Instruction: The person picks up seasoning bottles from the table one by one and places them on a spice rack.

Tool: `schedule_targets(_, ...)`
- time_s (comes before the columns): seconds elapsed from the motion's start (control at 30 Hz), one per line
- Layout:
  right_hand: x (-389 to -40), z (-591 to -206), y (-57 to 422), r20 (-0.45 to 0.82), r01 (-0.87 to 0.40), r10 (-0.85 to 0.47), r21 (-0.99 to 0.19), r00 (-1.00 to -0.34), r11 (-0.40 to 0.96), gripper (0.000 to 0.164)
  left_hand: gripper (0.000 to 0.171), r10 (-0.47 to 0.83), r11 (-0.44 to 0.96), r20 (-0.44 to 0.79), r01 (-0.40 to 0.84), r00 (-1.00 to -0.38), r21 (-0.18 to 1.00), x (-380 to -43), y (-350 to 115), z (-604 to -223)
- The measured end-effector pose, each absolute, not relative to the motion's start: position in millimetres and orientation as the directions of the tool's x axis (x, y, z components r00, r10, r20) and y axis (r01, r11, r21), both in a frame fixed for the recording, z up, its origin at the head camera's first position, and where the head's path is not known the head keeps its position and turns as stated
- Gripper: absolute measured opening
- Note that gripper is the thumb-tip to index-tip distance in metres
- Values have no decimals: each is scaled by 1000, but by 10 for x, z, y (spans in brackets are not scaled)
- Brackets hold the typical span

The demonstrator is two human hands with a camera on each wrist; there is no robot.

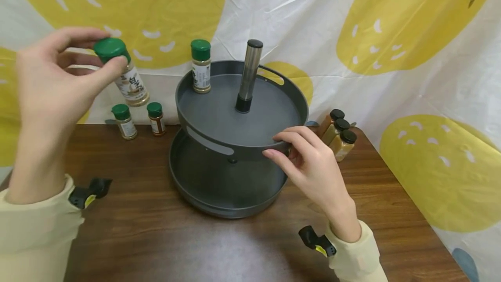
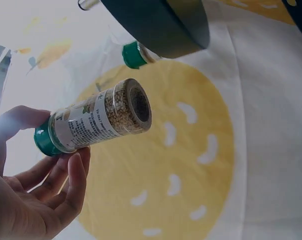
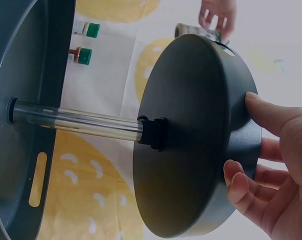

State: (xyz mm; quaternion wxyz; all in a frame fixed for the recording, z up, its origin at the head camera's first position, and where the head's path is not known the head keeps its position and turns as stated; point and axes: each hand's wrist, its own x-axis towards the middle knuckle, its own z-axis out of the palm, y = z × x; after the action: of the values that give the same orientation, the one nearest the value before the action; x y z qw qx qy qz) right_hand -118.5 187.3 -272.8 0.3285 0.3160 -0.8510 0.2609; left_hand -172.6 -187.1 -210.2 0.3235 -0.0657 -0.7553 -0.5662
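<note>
My left hand (image 1: pixel 58 77), raised at the left, grips a green-capped spice jar (image 1: pixel 133 85) by its cap between thumb and fingers. Pale grains show through the jar's clear base in the left wrist view. At the front right of a dark two-tier round rack, my right hand (image 1: pixel 318 173) holds the rim of the upper tray (image 1: pixel 223 112), thumb outside and fingertips over the edge. Another green-capped jar (image 1: pixel 201 75) stands on that tray at the left. Below it lies the lower tray (image 1: pixel 219 186), partly hidden by the upper one.
A metal post (image 1: pixel 249 73) rises from the upper tray's middle. Two smaller green-capped jars, one pale (image 1: pixel 126 125) and one reddish (image 1: pixel 157 123), stand at the back left of the wooden table (image 1: pixel 129 212). Three black-capped jars (image 1: pixel 343 147) stand at the back right, before a patterned cloth.
</note>
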Motion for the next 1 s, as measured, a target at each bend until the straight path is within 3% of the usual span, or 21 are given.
schedule_targets(0.37,-1194,-2747,1771,739,-687,-347,-209,-577,696,28,35,-181,355,636,553,-750,754,-1720,-1636,-1921)
schedule_targets(1.0,-1191,-2800,1634,764,-681,-323,-200,-559,705,27,37,-49,346,649,597,-759,724,-1910,-1287,-1939)
